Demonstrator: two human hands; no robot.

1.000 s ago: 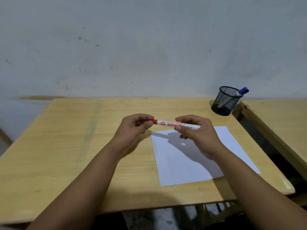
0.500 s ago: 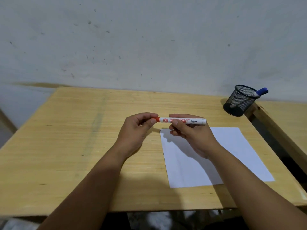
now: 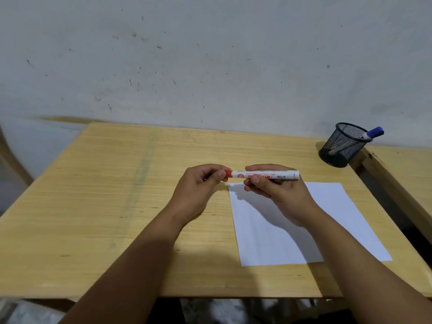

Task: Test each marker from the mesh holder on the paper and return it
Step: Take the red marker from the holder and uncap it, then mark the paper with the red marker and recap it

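Observation:
A white marker with a red cap (image 3: 268,174) is held level above the table's middle. My right hand (image 3: 278,195) grips its white barrel. My left hand (image 3: 201,188) pinches the red cap at the marker's left end. Below and to the right lies the white paper (image 3: 327,230), with a small dark mark at its upper left corner. The black mesh holder (image 3: 343,146) stands at the table's far right corner, and a blue-capped marker (image 3: 372,132) leans out of it.
The wooden table (image 3: 117,206) stands against a grey speckled wall. A second wooden table (image 3: 404,169) adjoins on the right, with a dark gap between the two. The floor shows below the near edge.
Both hands stay on the marker in the same grip. The camera has tilted, so the scene has shifted in the view.

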